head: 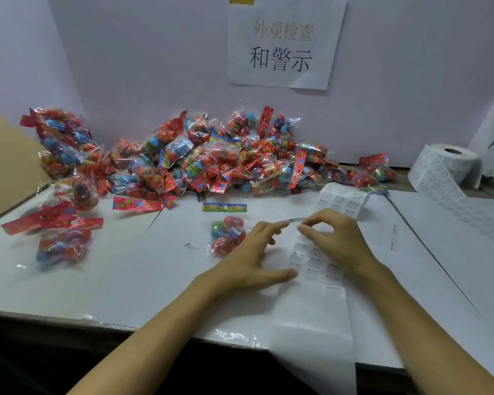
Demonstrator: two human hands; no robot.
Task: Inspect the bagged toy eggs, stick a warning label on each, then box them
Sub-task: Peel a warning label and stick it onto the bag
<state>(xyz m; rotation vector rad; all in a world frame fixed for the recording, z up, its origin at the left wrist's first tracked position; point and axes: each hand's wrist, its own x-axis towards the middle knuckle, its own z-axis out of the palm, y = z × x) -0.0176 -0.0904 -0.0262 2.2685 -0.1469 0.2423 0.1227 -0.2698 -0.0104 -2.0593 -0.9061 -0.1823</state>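
A strip of warning labels (314,269) runs off the white table's (126,280) near edge; the left hand (251,263) presses it flat with straight fingers while the right hand (334,238) pinches at a label. One bag of toy eggs (227,233) lies just beside the left fingers. Behind, a heap of bagged eggs (211,158), a label roll (445,166) and a paper sign (285,44).

Crinkled, glossy clear plastic bags of smooth red and blue plastic eggs (200,158) lie heaped on a matt white paper-covered table (131,269). The long white paper label strip (311,280) looks slightly shiny; the brown cardboard box flap (9,161) is matt.
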